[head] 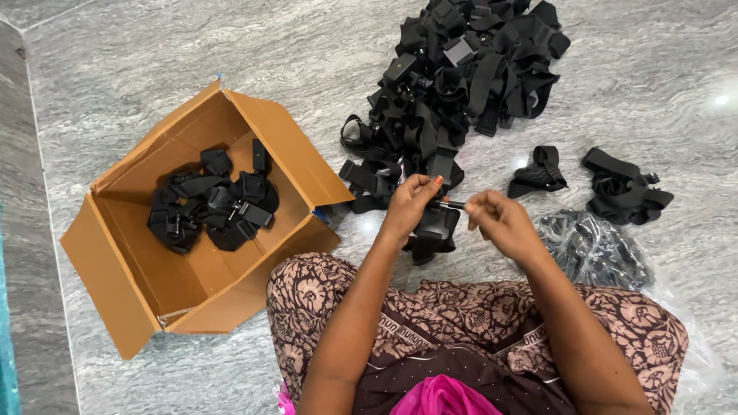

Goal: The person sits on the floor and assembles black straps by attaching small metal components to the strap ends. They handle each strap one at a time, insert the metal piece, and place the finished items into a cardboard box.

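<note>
Sitting on a grey marble floor, I hold a black plastic mount with a strap (435, 230) over my knees. My left hand (410, 203) grips its top edge. My right hand (498, 219) pinches a small black screw or pin (453, 204) at the mount's upper right. A big heap of black straps and mounts (453, 84) lies just beyond my hands.
An open cardboard box (138, 269) at the left holds several black strap assemblies (211, 201). Two small bundles of straps (538, 173) (624, 188) lie to the right. A crumpled clear plastic bag (596, 250) sits by my right knee.
</note>
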